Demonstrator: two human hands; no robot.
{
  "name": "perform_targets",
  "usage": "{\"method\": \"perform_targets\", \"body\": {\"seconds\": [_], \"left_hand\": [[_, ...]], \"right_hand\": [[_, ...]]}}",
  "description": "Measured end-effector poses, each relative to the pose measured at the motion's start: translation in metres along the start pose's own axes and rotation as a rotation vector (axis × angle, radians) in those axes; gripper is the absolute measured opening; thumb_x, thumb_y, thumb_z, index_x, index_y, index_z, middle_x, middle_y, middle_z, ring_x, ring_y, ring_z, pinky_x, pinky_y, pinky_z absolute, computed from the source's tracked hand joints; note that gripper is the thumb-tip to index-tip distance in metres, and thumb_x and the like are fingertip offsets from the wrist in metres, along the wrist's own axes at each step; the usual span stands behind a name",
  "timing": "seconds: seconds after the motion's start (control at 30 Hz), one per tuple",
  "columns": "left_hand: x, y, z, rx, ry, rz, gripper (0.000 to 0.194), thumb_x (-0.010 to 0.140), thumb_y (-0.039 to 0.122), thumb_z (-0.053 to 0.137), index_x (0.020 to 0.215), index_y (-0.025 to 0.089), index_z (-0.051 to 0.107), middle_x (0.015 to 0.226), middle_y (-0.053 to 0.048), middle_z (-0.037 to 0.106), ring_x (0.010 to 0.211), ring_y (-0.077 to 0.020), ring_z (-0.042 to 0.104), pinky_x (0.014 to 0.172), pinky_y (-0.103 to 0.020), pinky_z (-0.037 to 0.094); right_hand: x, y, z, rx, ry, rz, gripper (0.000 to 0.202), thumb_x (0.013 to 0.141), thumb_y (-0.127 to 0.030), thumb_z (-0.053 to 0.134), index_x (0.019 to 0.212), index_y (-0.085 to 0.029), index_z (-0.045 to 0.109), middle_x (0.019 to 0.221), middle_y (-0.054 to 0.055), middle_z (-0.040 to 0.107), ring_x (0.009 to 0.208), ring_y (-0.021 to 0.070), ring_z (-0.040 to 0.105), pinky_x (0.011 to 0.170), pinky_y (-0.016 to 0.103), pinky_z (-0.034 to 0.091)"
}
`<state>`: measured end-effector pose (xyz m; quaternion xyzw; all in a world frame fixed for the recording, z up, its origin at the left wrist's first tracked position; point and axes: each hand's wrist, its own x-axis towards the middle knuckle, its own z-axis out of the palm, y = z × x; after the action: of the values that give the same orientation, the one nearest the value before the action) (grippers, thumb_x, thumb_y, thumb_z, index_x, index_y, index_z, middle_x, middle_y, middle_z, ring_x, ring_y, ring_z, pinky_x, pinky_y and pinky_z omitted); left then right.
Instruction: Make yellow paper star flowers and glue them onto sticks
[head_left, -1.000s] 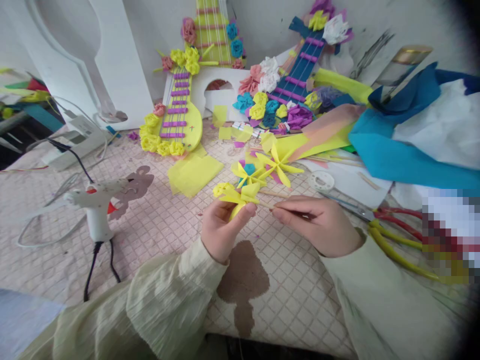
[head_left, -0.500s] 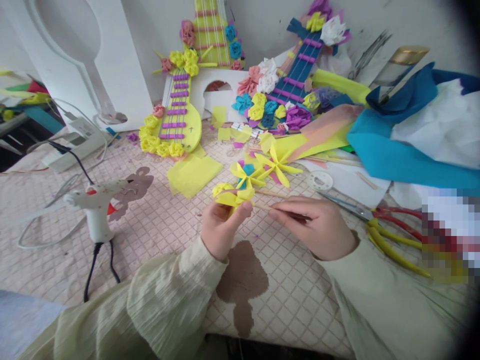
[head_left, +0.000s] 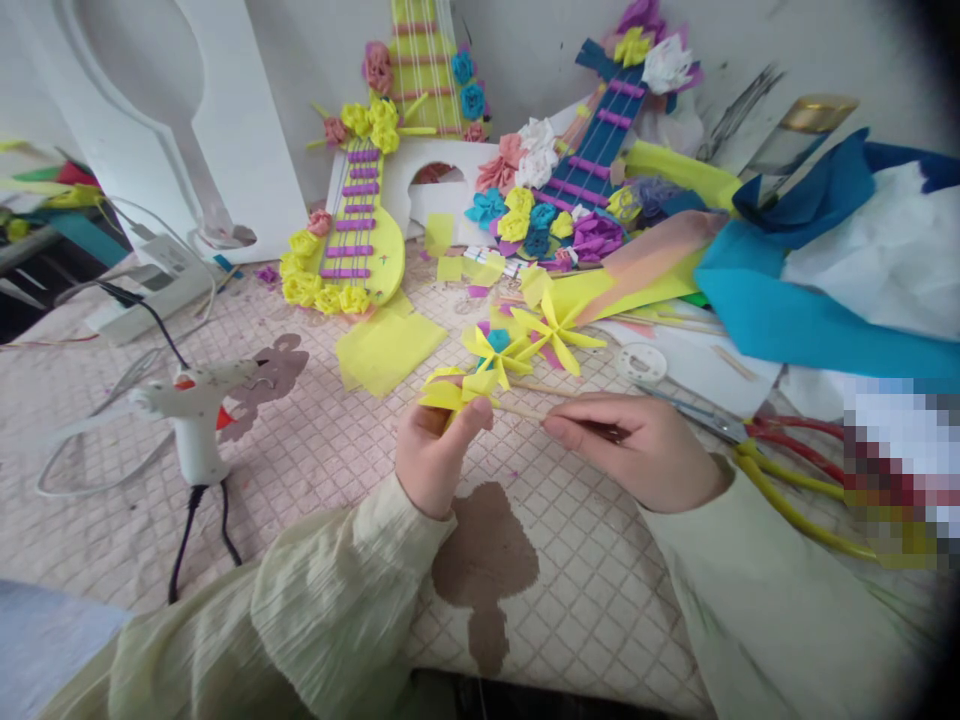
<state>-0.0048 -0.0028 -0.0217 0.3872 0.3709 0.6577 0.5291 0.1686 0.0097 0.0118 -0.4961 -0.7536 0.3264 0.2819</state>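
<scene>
My left hand [head_left: 439,455] is closed on a folded yellow paper flower [head_left: 457,392], thumb pressed on its near side. In my right hand [head_left: 637,448] a thin wooden stick [head_left: 521,410] is pinched; its far end reaches the flower at my left thumb. Just beyond my hands lie two star-shaped yellow paper flowers, one [head_left: 499,350] with a teal piece beneath it and a larger one [head_left: 555,325] to its right. Another stick runs behind the held one. Yellow paper sheets [head_left: 394,350] lie behind my left hand.
A white glue gun [head_left: 196,425] stands at the left with its cables. Scissors [head_left: 739,432] with red handles and a yellow-handled tool [head_left: 795,510] lie right. Flower-decorated paper instruments [head_left: 364,235] and blue paper [head_left: 810,310] are at the back.
My left hand and the yellow flower have shifted slightly left. My right hand has moved a little right, and more of the stick shows between the hands.
</scene>
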Motion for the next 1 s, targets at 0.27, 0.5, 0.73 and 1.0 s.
{"method": "perform_targets", "body": {"seconds": [0.27, 0.5, 0.73, 1.0], "left_hand": [[0.004, 0.005, 0.001, -0.02, 0.052, -0.033, 0.011, 0.066, 0.024, 0.065, 0.06, 0.016, 0.06, 0.057, 0.001, 0.053, 0.056, -0.0082, 0.048, 0.057, -0.023, 0.041], [-0.001, 0.007, 0.007, 0.023, -0.125, -0.181, 0.012, 0.062, 0.02, 0.068, 0.072, 0.015, 0.062, 0.065, -0.001, 0.061, 0.062, -0.0096, 0.055, 0.062, -0.024, 0.045], [-0.014, 0.003, 0.011, 0.001, -0.385, -0.339, 0.019, 0.066, 0.018, 0.066, 0.084, 0.017, 0.061, 0.077, -0.002, 0.064, 0.071, -0.0126, 0.06, 0.07, -0.028, 0.047], [-0.001, 0.004, 0.008, -0.114, -0.324, -0.457, 0.027, 0.069, 0.035, 0.06, 0.088, 0.016, 0.063, 0.093, -0.007, 0.062, 0.088, -0.0197, 0.059, 0.074, -0.031, 0.048]], "right_hand": [[0.004, 0.005, -0.007, 0.037, -0.013, 0.081, 0.022, 0.072, -0.037, 0.056, 0.073, -0.018, 0.067, 0.07, 0.002, 0.067, 0.057, 0.0124, 0.058, 0.053, 0.023, 0.047], [0.004, 0.003, -0.011, 0.139, 0.162, 0.122, 0.029, 0.07, -0.041, 0.057, 0.09, -0.019, 0.061, 0.049, -0.007, 0.033, 0.043, 0.0074, 0.033, 0.042, 0.021, 0.032], [0.0, -0.003, -0.011, 0.342, -0.081, 0.136, 0.026, 0.069, -0.041, 0.059, 0.072, -0.016, 0.058, 0.053, -0.006, 0.034, 0.045, 0.0058, 0.031, 0.04, 0.021, 0.025], [0.002, -0.001, -0.011, 0.374, -0.17, 0.141, 0.029, 0.077, -0.044, 0.049, 0.07, -0.016, 0.05, 0.043, -0.009, 0.031, 0.036, 0.0047, 0.029, 0.035, 0.019, 0.021]]}}
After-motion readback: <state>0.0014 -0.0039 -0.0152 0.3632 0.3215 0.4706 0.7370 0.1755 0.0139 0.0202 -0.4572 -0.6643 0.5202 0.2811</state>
